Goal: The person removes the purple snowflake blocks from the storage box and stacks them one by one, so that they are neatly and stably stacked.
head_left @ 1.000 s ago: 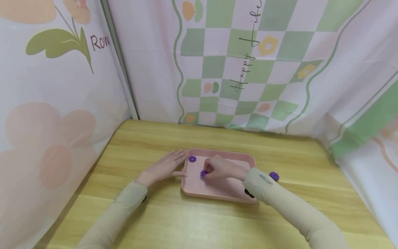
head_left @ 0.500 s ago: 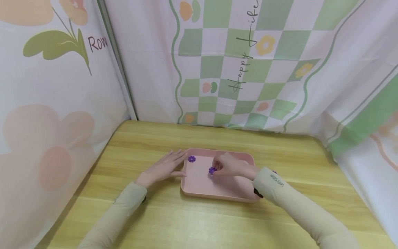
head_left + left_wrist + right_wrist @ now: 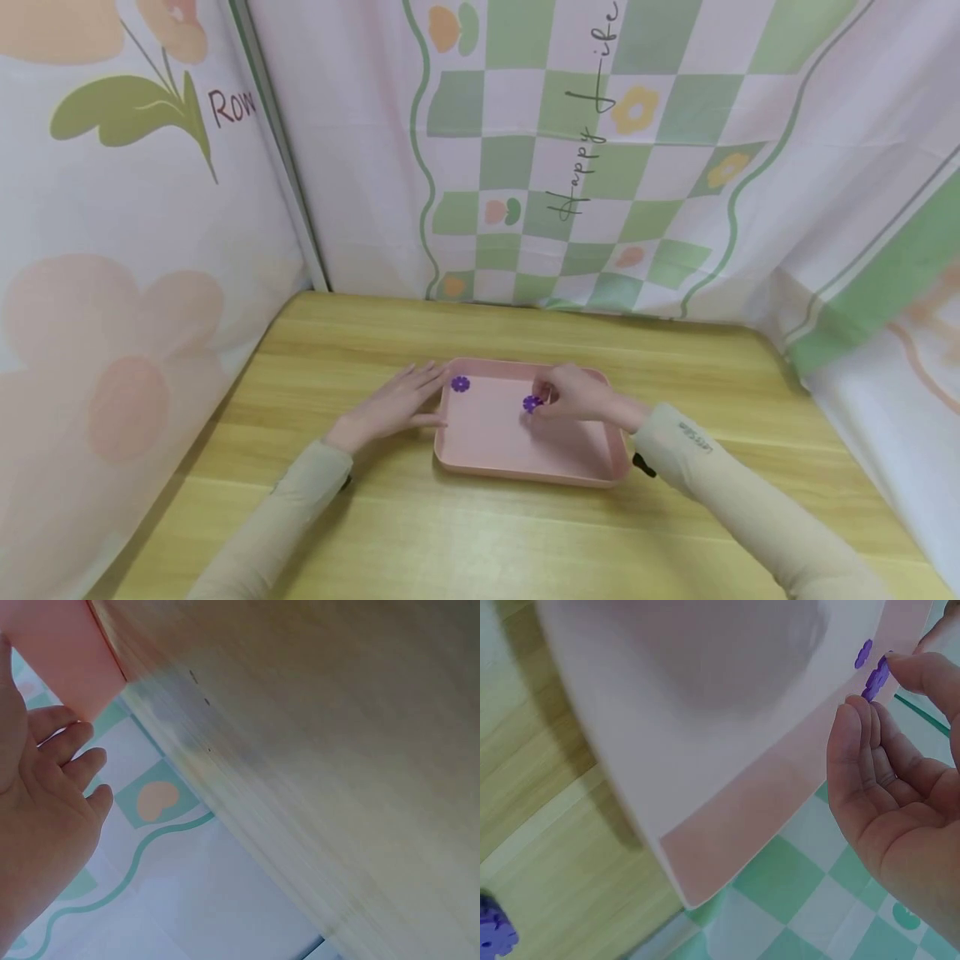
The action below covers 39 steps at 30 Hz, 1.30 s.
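Note:
My right hand point(image 3: 577, 394) pinches a purple flower-shaped piece point(image 3: 532, 404) between thumb and fingertips, over the right half of a pink tray point(image 3: 487, 450). In the right wrist view the held purple piece point(image 3: 877, 679) shows nearly edge-on. Another purple flower piece point(image 3: 461, 383) lies in the tray's far left corner. At the tray's left side, my left hand point(image 3: 393, 406) has its fingers stretched out and touches the rim. The left wrist view shows that left hand point(image 3: 52, 772) against the pink tray wall point(image 3: 67, 660).
A few purple pieces point(image 3: 495, 930) rest on the wooden table point(image 3: 360, 533) to the tray's right, hidden behind the right sleeve in the head view. Printed curtains point(image 3: 525, 167) stand along the table's back and sides.
My right hand has moved to the right across the tray, carrying the purple flower piece. The left hand has stayed at the tray's left rim.

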### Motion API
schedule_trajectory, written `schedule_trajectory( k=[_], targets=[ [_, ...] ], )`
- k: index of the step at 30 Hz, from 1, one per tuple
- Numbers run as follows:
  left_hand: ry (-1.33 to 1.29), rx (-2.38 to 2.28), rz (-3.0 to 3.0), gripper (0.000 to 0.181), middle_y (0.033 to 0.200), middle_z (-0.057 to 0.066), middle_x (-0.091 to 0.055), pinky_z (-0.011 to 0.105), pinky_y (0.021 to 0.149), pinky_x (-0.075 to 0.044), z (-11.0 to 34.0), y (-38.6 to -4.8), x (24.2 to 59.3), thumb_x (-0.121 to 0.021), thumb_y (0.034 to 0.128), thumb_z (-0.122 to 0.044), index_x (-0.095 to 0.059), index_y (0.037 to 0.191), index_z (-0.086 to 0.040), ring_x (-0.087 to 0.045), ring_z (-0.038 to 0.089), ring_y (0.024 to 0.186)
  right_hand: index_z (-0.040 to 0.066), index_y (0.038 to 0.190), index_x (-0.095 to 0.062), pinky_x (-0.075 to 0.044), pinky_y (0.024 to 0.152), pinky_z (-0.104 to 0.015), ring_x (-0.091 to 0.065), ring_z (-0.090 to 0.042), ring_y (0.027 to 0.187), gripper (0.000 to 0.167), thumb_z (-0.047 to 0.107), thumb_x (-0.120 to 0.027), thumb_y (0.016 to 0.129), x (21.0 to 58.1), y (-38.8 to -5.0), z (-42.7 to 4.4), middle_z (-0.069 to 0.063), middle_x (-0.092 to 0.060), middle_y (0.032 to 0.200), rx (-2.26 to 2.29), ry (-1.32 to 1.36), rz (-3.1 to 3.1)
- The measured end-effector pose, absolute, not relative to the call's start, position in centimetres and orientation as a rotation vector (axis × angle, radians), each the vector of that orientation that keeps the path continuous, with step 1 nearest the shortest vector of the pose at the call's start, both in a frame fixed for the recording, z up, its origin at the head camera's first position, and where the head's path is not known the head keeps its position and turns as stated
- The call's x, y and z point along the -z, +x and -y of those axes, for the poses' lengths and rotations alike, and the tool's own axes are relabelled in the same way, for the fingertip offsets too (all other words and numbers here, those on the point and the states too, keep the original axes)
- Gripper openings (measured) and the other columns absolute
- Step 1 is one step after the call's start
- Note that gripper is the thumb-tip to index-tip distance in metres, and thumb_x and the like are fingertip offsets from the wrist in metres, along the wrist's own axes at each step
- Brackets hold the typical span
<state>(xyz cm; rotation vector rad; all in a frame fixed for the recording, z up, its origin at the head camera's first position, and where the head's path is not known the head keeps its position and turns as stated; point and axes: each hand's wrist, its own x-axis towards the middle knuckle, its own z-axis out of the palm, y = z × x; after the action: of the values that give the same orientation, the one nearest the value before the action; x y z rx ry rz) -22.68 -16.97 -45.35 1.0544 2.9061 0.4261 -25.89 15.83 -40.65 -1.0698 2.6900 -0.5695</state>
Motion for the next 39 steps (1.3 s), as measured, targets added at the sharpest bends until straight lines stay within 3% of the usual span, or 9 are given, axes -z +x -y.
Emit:
schedule_trajectory(
  k=[16,39],
  targets=[
    [1.062,-0.449,-2.899,0.082,0.164,0.016,-0.025,0.057,0.126,-0.017,16.9,-22.5,45.1,-0.06,0.0947,-0.047,-0.025,0.156,-0.005,-0.024,0.039,0.152,0.005,0.084,-0.067,-0.053,0.06,-0.017,-0.058,-0.004,0.067,0.015,0.011,-0.079,0.078,40.2,-26.1,-19.2,0.0,-0.068,0.076,0.658,-0.993,-2.734],
    [1.069,-0.413,-2.907,0.083,0.163,0.016,-0.025,0.058,0.126,-0.018,16.9,-22.7,45.2,-0.059,0.0948,-0.049,-0.024,0.156,-0.005,-0.025,0.04,0.151,-0.001,0.093,-0.068,-0.056,0.066,-0.017,-0.063,-0.008,0.074,0.021,0.012,-0.079,0.08,39.7,-25.8,-24.5,-0.006,-0.072,0.084,0.696,-0.85,-2.812]
  ],
)
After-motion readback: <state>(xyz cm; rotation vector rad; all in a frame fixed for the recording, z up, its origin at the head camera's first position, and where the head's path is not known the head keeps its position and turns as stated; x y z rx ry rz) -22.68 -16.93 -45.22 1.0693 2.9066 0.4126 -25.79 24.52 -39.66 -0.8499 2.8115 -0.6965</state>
